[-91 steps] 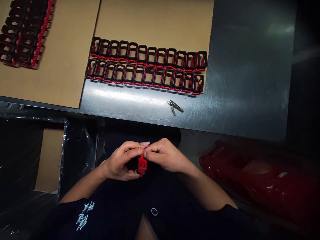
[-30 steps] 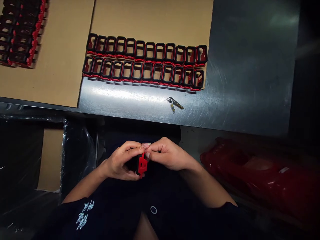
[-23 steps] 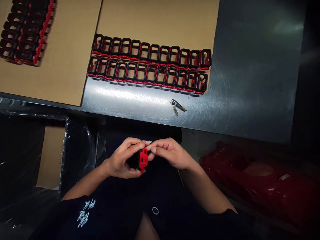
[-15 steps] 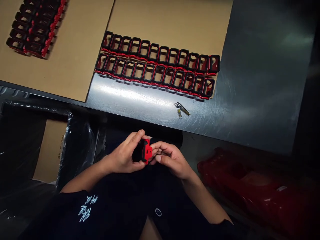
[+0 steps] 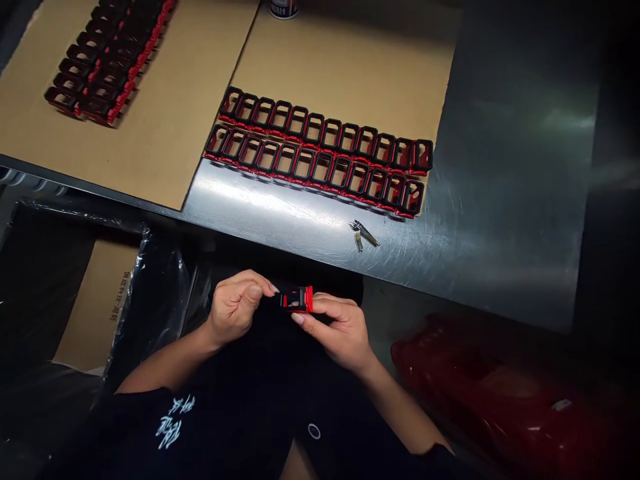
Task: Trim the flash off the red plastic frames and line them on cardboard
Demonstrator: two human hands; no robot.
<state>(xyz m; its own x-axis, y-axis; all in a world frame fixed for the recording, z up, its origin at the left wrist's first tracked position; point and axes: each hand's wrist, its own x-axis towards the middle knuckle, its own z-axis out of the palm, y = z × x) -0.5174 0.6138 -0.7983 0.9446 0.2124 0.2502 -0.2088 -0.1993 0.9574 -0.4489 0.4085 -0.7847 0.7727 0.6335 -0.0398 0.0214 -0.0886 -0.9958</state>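
Observation:
Above my lap, my right hand grips a small red-and-black plastic frame between thumb and fingers. Its red side faces right, and an opening shows in the darker part. My left hand is closed at the frame's left end, index fingertip at its black edge and thumb bent against the fingers. Whether those fingers pinch anything is hard to see against the dark shirt. On the table beyond, two rows of similar red-and-black frames stand side by side.
The rows stand on a cardboard sheet over a metal table. More frames stand on another sheet at left. Small metal-and-yellow tools lie near the table edge. A can is at the back; a glossy red object is at lower right.
The frame has been turned, and its opening now faces me. My left hand has shifted from around it to its left end, while my right hand has taken hold. The view has shifted slightly.

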